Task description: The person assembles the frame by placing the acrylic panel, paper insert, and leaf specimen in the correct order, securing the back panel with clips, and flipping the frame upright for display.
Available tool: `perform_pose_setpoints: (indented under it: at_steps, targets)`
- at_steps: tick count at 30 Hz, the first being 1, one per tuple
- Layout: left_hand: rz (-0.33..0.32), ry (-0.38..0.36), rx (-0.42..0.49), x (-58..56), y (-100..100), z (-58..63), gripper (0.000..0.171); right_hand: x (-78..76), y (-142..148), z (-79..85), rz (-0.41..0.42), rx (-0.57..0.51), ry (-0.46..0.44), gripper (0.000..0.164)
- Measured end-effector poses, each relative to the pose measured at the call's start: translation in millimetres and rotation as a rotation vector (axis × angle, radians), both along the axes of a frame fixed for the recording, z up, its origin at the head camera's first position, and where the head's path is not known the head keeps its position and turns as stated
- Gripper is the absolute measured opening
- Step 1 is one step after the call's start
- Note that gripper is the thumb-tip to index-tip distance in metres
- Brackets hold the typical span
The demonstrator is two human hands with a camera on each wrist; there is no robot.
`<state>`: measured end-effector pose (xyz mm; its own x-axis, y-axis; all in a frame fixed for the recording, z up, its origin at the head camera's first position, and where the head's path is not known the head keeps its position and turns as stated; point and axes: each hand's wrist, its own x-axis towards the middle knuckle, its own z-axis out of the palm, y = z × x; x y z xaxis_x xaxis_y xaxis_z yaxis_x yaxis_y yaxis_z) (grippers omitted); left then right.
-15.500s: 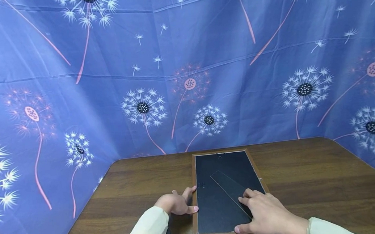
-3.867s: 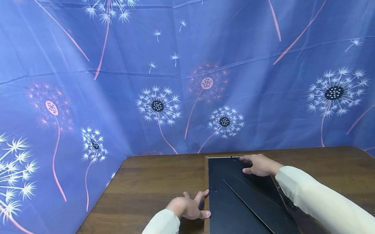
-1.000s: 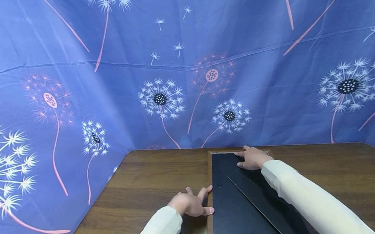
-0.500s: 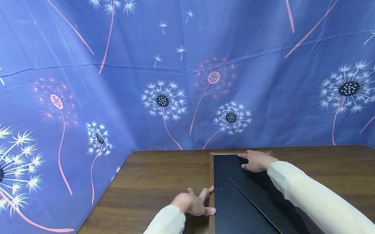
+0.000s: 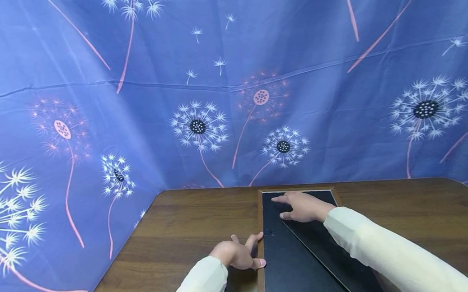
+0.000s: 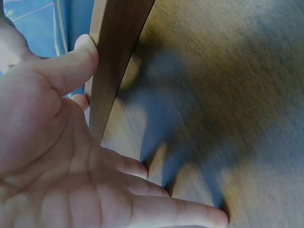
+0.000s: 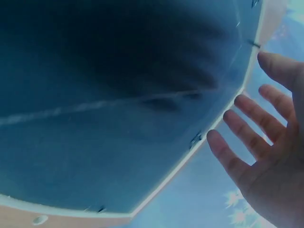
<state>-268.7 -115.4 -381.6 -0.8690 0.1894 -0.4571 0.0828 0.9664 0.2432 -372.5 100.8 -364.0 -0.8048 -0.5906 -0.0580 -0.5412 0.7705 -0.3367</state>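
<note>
Lying back side up, lower middle of the head view: picture frame [image 5: 261, 282] | touched at its left edge by left hand [image 5: 239, 254], fingers apart, likely so it is kept still | right hand [image 5: 301, 207] held over black back [image 5: 285, 269], fingers spread; touch cannot be told

Head cam is facing forward and down from farther off, blue cloth [image 5: 149, 48] filling the top, counter [image 5: 182, 222] lying below, picture frame [image 5: 287, 260] sitting lower center-right. Left wrist cam is looking close-up at left hand [image 6: 71, 142], wooden side [image 6: 114, 57] at upper left, shared with head. Right wrist cam is facing black back [image 7: 118, 156], near, right hand [image 7: 280, 166] at right edge; head is sharing both.
</note>
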Motion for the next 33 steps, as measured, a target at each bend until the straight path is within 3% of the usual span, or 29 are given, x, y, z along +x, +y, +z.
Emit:
perform_pose_setpoints:
  at_steps: [4, 14, 33]
  targets:
    - [0.016, -0.009, 0.011, 0.4, -1, 0.2, 0.073, 4.0, -9, -1.6, 0.014, -0.033, -0.034, 0.055]
    - [0.005, -0.005, -0.020, 1.2, 1, 3.4, 0.071, 6.4, -24, -7.7, 0.020, 0.003, -0.037, 0.062]
    - [0.024, 0.005, -0.032, 2.0, 1, 4.5, 0.070, 1.8, -35, 1.7, 0.036, 0.213, 0.043, 0.064]
